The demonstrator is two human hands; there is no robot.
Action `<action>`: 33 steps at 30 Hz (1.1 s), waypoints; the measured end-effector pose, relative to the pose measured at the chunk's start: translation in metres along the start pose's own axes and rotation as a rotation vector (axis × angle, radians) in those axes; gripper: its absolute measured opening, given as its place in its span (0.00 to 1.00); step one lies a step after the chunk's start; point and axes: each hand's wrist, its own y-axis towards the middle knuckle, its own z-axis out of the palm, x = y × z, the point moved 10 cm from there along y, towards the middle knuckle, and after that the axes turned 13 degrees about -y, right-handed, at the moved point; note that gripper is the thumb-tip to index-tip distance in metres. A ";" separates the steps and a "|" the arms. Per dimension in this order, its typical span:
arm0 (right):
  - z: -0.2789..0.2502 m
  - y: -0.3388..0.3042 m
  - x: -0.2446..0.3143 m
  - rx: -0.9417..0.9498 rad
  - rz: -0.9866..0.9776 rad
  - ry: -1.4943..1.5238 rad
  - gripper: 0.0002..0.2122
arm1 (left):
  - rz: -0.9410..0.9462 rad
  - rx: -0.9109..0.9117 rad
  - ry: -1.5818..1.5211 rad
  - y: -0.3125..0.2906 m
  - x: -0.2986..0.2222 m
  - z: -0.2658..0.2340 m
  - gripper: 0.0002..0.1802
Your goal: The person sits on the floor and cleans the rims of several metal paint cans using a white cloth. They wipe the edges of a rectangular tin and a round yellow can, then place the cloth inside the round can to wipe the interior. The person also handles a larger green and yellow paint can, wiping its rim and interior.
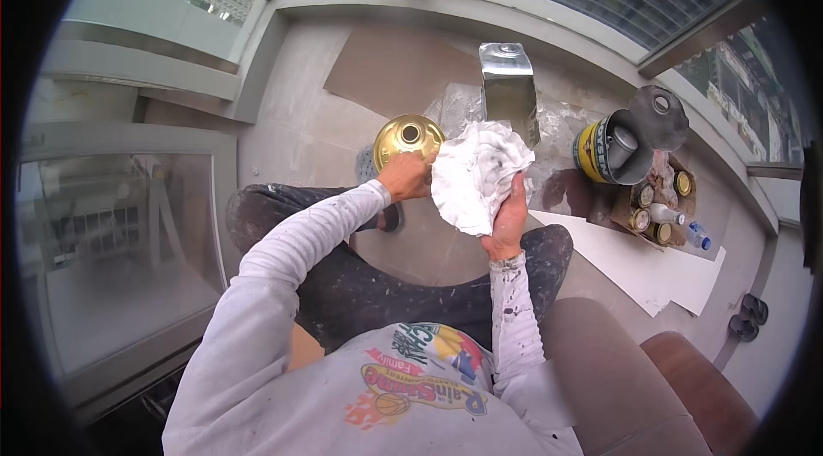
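A crumpled white cloth (pixel 482 173) with grey smudges is held up in front of me. My right hand (pixel 507 220) grips its lower right side, thumb up along the edge. My left hand (pixel 406 177) is closed at the cloth's left edge, its fingertips mostly hidden. That hand also overlaps the near rim of a round gold tin (pixel 410 134) with a round opening in its top. Whether it touches the tin, I cannot tell.
Beyond the cloth stands a rectangular metal can (pixel 507 83) near plastic sheeting. To the right are an open paint can (pixel 604 150), a dark lid (pixel 660 117), and a box with jars and bottles (pixel 656 209). White board (pixel 604 263) and brown cardboard (pixel 390 70) lie on the floor.
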 end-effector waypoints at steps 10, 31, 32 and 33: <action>0.015 -0.018 0.057 -0.036 -0.126 0.073 0.29 | -0.285 -0.189 -0.935 0.008 -0.047 -0.123 0.31; 0.098 0.022 0.128 -0.051 -0.319 0.128 0.17 | 0.152 0.098 -2.143 0.003 -0.149 -0.179 0.54; 0.105 0.016 0.124 -0.035 -0.347 0.023 0.16 | 0.183 0.161 -2.164 0.005 -0.149 -0.174 0.52; 0.115 0.011 0.115 -0.018 -0.375 -0.082 0.16 | 0.214 0.225 -2.184 0.006 -0.150 -0.169 0.50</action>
